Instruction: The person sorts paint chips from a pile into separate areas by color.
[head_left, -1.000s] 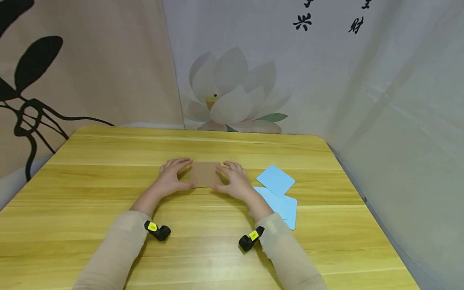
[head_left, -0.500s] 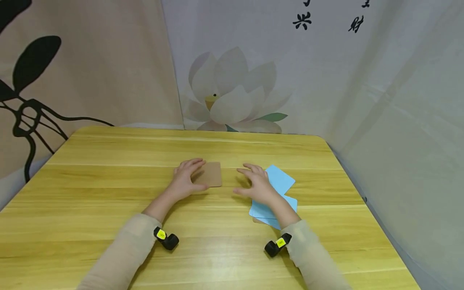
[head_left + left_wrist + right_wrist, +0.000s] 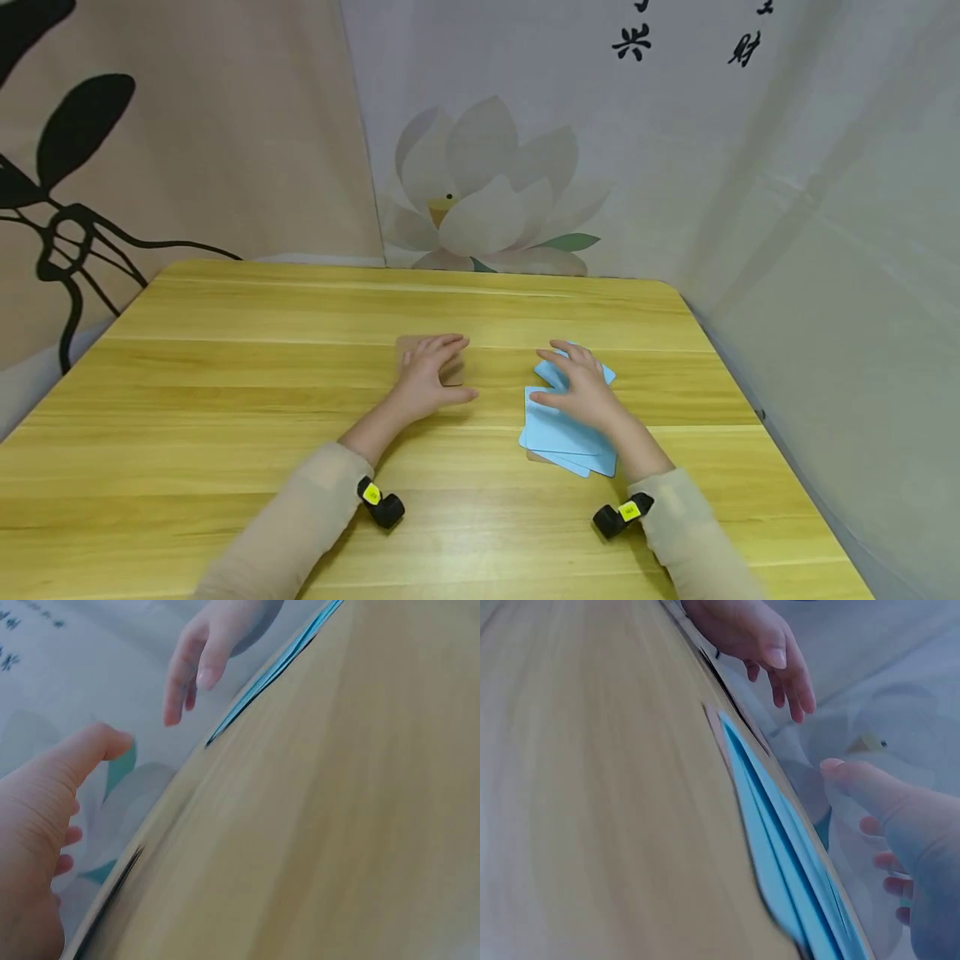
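Over a brown square card (image 3: 408, 348) on the table hovers my left hand (image 3: 429, 379), its fingers and thumb spread with nothing between them; it hides much of the card. To the right, my right hand (image 3: 585, 387) is held above several light blue cards (image 3: 558, 425), thumb and fingers apart and holding nothing. These blue cards overlap in a loose, fanned pile, with a brown corner poking out at the lower left. In the right wrist view the blue cards (image 3: 769, 832) lie flat below the right hand (image 3: 922, 847).
The wooden table (image 3: 262, 400) has rounded far corners. Behind it hangs a pale curtain (image 3: 495, 167) printed with a lotus and dark characters. A black wrist camera (image 3: 382, 504) is on the left sleeve, another wrist camera (image 3: 622, 515) on the right.
Both hands have moved to the right. The right hand left the brown card and came over the blue cards; the left hand shifted across the brown card. The cards stay in place.
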The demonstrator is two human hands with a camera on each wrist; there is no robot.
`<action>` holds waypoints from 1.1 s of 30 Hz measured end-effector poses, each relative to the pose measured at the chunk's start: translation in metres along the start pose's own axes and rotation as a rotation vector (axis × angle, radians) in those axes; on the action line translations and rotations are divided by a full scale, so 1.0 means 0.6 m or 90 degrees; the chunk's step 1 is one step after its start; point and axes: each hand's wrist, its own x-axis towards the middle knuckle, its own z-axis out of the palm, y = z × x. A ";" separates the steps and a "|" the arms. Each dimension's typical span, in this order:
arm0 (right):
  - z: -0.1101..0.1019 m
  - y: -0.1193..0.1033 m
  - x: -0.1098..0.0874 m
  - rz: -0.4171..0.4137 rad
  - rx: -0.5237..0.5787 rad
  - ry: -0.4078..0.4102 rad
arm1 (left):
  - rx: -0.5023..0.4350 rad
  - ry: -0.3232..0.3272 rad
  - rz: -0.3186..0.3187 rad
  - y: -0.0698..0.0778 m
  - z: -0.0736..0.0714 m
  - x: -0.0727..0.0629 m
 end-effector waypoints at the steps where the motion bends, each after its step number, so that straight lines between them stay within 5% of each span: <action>1: -0.004 0.006 -0.004 0.000 0.002 0.004 | 0.003 -0.003 -0.003 0.007 0.006 0.002; 18: -0.055 0.111 -0.036 0.012 0.020 -0.031 | 0.071 -0.038 -0.058 0.110 0.107 0.033; 33: -0.089 0.145 0.002 -0.018 0.062 -0.153 | 0.097 -0.031 -0.130 0.150 0.165 0.052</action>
